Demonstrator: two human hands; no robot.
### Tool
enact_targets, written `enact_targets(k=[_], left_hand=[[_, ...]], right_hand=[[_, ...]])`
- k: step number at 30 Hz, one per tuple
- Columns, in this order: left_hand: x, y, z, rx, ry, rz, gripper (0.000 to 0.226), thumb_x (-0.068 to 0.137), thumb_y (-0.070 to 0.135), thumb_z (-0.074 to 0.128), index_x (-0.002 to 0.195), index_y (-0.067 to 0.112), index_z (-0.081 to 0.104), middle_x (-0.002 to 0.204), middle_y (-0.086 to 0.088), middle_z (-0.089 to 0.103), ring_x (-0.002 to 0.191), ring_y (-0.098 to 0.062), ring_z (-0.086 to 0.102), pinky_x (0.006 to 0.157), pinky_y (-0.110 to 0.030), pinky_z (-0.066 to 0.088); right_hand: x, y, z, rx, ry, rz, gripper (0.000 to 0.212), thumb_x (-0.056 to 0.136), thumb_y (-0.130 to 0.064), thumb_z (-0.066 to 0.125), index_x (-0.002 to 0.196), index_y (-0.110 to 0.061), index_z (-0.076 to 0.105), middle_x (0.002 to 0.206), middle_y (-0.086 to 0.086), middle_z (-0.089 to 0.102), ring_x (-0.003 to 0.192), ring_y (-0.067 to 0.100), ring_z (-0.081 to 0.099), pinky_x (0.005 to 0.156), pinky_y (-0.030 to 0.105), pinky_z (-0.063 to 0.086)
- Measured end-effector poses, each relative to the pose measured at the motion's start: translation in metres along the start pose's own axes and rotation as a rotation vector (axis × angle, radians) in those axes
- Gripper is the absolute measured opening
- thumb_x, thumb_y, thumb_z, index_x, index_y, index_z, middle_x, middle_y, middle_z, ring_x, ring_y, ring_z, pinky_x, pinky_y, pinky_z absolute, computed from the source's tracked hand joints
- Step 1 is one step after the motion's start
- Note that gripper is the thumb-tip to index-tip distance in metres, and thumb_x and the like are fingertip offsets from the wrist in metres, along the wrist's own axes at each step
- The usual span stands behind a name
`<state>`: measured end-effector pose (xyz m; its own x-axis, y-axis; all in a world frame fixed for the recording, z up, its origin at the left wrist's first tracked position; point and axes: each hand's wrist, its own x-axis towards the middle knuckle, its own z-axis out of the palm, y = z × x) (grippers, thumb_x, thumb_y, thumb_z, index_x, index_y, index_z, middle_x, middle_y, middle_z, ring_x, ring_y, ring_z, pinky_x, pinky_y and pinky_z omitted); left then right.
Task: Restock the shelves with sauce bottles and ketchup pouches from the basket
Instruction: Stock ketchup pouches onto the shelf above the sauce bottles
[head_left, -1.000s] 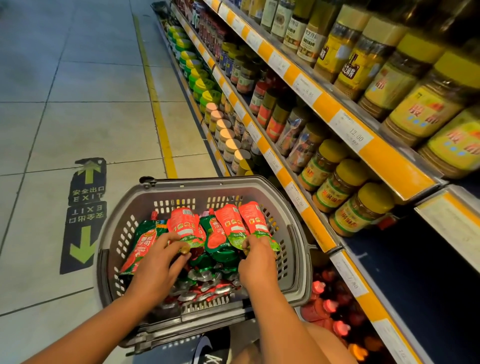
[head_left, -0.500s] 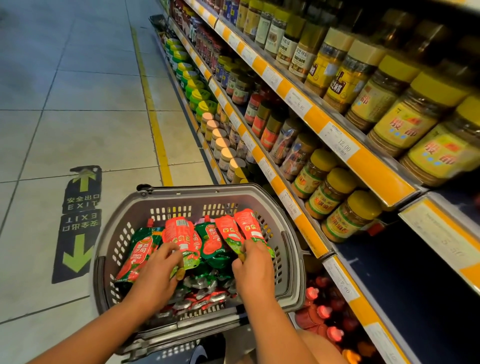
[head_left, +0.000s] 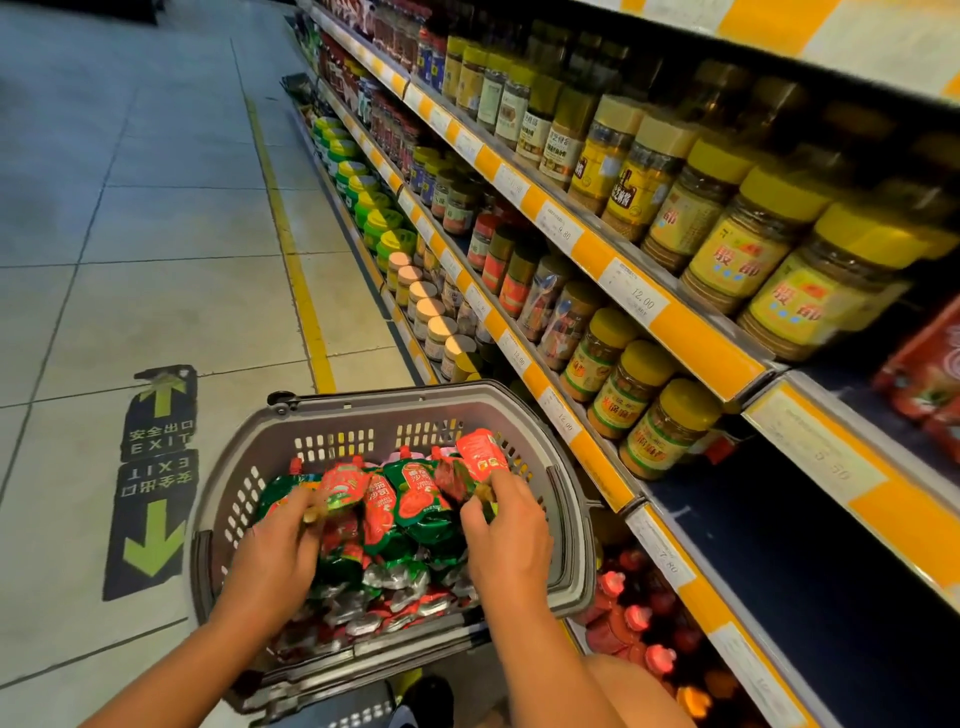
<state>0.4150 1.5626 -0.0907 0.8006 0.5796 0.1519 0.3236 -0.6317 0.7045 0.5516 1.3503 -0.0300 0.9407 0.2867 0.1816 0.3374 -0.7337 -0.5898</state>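
Note:
A grey plastic basket (head_left: 244, 499) stands on the floor in front of me, filled with red and green ketchup pouches (head_left: 410, 499). My left hand (head_left: 275, 551) grips a bunch of pouches at the basket's left side. My right hand (head_left: 506, 540) pinches the lower ends of red pouches (head_left: 480, 452) that fan upward near the basket's right wall. Both hands are inside the basket. A dark blue shelf (head_left: 769, 551) with bare room lies at the right, just below a row of yellow-lidded jars (head_left: 665, 431).
Shelves with orange price strips (head_left: 691, 338) run along the right, packed with jars and bottles. Red-capped bottles (head_left: 639, 618) stand on the lowest shelf beside the basket. Red packets (head_left: 930, 374) lie at the far right. Tiled floor with a yellow line and an exit marker (head_left: 156, 483) is at left.
The view has tilted up and toward the shelves. Both hands stay in the basket, closing round the pouches; the right hand's red pouches have risen a little.

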Motion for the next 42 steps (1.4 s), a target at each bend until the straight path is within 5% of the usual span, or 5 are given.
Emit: enact_targets(k=[16,21,27,34,42], left_hand=[[-0.006,0.044,-0.057,-0.378,0.206,-0.281,0.029,0.1,0.021,0.066,0.128,0.025,0.058,0.105,-0.003,0.071,0.064,-0.013,0.074,0.044,-0.027,0.055],[-0.004,0.071,-0.073,-0.461,0.202,-0.206,0.027,0.098,0.021,0.068,0.123,0.027,0.06,0.11,-0.003,0.072,0.071,-0.016,0.076,0.06,-0.035,0.058],[-0.006,0.11,-0.089,-0.762,0.144,-0.132,0.021,0.096,0.019,0.071,0.114,0.028,0.064,0.111,-0.01,0.076,0.081,-0.033,0.078,0.063,-0.033,0.065],[-0.009,0.177,-0.083,-0.952,-0.043,-0.07,0.019,0.093,0.013,0.072,0.109,0.022,0.068,0.108,-0.015,0.077,0.084,-0.046,0.076,0.071,-0.069,0.057],[-0.051,0.281,-0.027,-1.033,-0.374,-0.008,0.017,0.081,0.02,0.07,0.096,0.02,0.078,0.09,-0.006,0.08,0.071,-0.026,0.078,0.058,-0.043,0.064]], right_hand=[[-0.026,-0.004,-0.043,0.111,0.221,0.042,0.01,0.094,-0.035,0.065,0.102,-0.031,0.065,0.065,-0.015,0.048,0.058,0.013,0.046,0.051,0.031,0.026],[-0.038,-0.004,-0.062,0.309,0.321,0.199,0.01,0.086,-0.031,0.07,0.083,-0.035,0.061,0.058,-0.012,0.055,0.055,0.005,0.052,0.045,0.025,0.036],[-0.05,0.007,-0.096,0.7,0.524,0.353,0.014,0.086,-0.015,0.071,0.078,-0.025,0.065,0.069,-0.008,0.065,0.062,0.007,0.056,0.058,0.028,0.046],[-0.099,0.043,-0.178,0.848,0.68,0.344,0.017,0.092,-0.018,0.07,0.08,-0.03,0.064,0.076,-0.003,0.072,0.073,0.01,0.07,0.052,0.023,0.053],[-0.2,0.094,-0.301,0.885,0.954,0.297,0.024,0.077,-0.043,0.069,0.082,-0.02,0.066,0.076,0.007,0.071,0.069,0.014,0.064,0.056,0.033,0.05]])
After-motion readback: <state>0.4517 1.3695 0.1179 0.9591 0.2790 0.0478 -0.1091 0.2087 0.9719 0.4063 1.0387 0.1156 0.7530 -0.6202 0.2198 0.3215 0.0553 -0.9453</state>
